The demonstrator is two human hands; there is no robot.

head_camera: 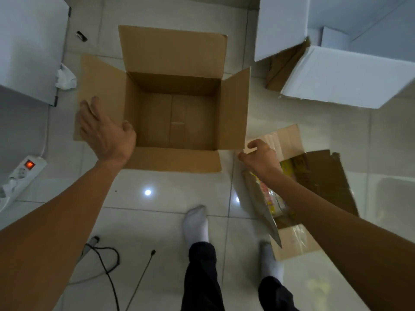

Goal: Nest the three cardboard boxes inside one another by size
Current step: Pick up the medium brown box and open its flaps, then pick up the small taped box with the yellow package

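Observation:
A large brown cardboard box (175, 63) stands on the tiled floor with all its flaps spread and nothing inside. My left hand (105, 131) rests spread on its left flap, thumb at the rim corner. A smaller brown box (289, 140) with tape and yellow print lies to the right, partly under my right arm. My right hand (260, 157) pinches the near-left flap of that smaller box. A white box (345, 79) with a brown inside lies tipped at the upper right.
A white cabinet (29, 46) stands at the left with crumpled paper (66, 78) beside it. A power strip (20, 176) and cables (105, 263) lie at the lower left. My socked feet (196, 225) stand below the big box.

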